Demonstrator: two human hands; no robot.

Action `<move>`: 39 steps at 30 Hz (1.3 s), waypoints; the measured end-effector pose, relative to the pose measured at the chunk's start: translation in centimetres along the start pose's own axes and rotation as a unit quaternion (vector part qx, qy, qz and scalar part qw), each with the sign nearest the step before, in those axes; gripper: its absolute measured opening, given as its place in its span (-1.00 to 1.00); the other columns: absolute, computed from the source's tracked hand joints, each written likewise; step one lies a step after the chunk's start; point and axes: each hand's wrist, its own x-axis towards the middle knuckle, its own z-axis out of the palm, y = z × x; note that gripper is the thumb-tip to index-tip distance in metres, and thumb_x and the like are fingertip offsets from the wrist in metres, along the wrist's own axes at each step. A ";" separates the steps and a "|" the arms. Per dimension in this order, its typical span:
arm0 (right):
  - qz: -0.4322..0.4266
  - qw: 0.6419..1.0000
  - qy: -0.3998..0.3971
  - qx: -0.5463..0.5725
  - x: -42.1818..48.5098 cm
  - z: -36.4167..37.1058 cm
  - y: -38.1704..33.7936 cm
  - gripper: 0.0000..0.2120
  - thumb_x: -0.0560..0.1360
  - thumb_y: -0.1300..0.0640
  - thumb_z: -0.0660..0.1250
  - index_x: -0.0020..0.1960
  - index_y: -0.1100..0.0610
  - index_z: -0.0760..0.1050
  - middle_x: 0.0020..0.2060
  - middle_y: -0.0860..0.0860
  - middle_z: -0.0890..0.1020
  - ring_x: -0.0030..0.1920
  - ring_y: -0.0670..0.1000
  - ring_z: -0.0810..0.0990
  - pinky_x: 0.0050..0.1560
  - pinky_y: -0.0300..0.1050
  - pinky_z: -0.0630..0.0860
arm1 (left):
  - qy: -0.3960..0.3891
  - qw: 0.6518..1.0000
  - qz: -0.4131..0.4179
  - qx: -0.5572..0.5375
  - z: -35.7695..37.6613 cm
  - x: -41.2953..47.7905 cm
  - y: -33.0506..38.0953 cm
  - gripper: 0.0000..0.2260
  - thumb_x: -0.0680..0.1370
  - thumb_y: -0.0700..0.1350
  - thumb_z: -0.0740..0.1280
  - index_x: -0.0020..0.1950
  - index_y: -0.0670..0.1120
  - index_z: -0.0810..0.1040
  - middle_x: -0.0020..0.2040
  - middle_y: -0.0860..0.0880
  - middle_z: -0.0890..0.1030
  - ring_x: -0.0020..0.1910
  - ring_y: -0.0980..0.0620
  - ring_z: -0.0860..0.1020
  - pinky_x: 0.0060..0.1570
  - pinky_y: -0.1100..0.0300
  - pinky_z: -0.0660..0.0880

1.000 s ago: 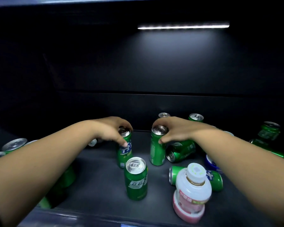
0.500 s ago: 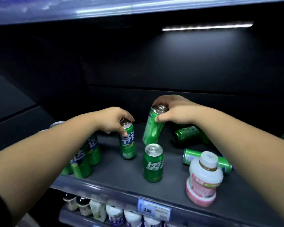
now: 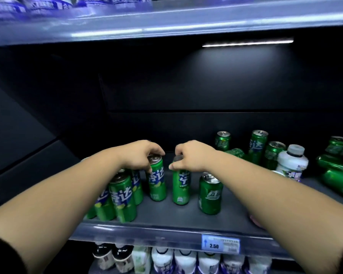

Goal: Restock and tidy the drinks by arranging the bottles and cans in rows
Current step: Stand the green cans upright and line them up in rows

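On the dark shelf (image 3: pixel 186 216) my left hand (image 3: pixel 141 157) grips the top of an upright tall green can (image 3: pixel 156 180). Right beside it, my right hand (image 3: pixel 192 156) grips the top of a second tall green can (image 3: pixel 181 186), standing upright on the shelf. A shorter green can (image 3: pixel 210 194) stands just right of that one, under my right forearm. Several tall green cans (image 3: pixel 123 196) stand packed in rows at the left, partly hidden by my left arm.
At the back right stand more green cans (image 3: pixel 257 147), some lie on their sides (image 3: pixel 337 175), and a white bottle (image 3: pixel 292 163) stands among them. A price tag reading 2.50 (image 3: pixel 220 244) sits on the shelf edge. White bottles (image 3: pixel 184 262) line the shelf below.
My right hand has brought its tilted, lifted can leftward and down; it now stands upright beside the can in my left hand. The view has pulled back and left.
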 end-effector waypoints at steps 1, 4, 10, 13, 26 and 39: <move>0.020 1.000 0.001 -0.004 0.1 0.1 -0.4 -0.49 0.37 -0.39 0.37 0.06 0.01 0.54 -0.24 -0.08 0.51 -0.09 0.04 0.55 -0.17 -0.10 0.46 | -0.003 1.000 0.007 0.007 -0.1 0.0 -0.1 -0.35 0.38 -0.23 0.55 0.44 -0.02 0.44 0.32 0.07 0.54 0.24 0.16 0.49 0.23 0.33 0.38; 0.039 0.999 -0.017 -0.008 -0.3 -0.4 -1.2 -0.41 0.37 -0.43 0.35 0.13 0.03 0.55 -0.20 -0.08 0.56 -0.06 0.04 0.56 -0.13 -0.09 0.47 | 0.006 0.999 0.023 0.031 -0.1 0.2 -0.4 -0.38 0.37 -0.01 0.57 0.40 0.09 0.48 0.28 0.10 0.57 0.22 0.10 0.53 0.28 0.14 0.45; 0.039 0.999 -0.030 0.007 -1.5 -1.0 -2.0 -0.45 0.42 -0.09 0.49 0.35 0.03 0.49 0.19 0.00 0.61 0.20 0.07 0.56 0.13 -0.10 0.50 | -0.007 0.996 0.055 0.069 -1.1 0.1 0.0 -0.46 0.38 -0.05 0.57 0.33 0.07 0.54 0.13 0.14 0.60 0.12 0.11 0.55 0.18 0.18 0.46; 0.064 0.997 -0.040 0.013 -1.3 -0.9 -2.3 -0.53 0.41 -0.04 0.49 0.27 0.04 0.53 0.05 0.01 0.64 -0.01 0.06 0.63 0.02 -0.06 0.59 | -0.027 0.992 0.068 0.100 -1.4 -0.2 0.1 -0.47 0.39 -0.09 0.56 0.35 0.06 0.54 0.18 0.11 0.60 0.07 0.12 0.52 0.11 0.23 0.43; 0.090 0.982 -0.066 0.154 -0.3 0.2 -3.2 -0.63 0.47 0.12 0.49 0.23 0.04 0.50 -0.04 -0.02 0.52 -0.17 0.02 0.65 -0.27 -0.13 0.65 | -0.022 0.997 0.034 0.066 -1.0 0.4 -0.9 -0.42 0.32 -0.07 0.61 0.32 0.03 0.55 0.19 0.08 0.63 0.12 0.03 0.58 0.22 0.06 0.50; 0.083 0.966 -0.072 0.236 -0.1 1.0 -3.5 -0.62 0.47 0.18 0.49 0.25 0.04 0.50 0.01 0.03 0.58 -0.03 0.06 0.65 -0.21 -0.06 0.68 | -0.041 0.997 0.036 0.063 -1.4 -0.3 -1.0 -0.43 0.35 -0.07 0.59 0.33 0.04 0.54 0.14 0.10 0.62 0.07 0.04 0.58 0.13 0.11 0.50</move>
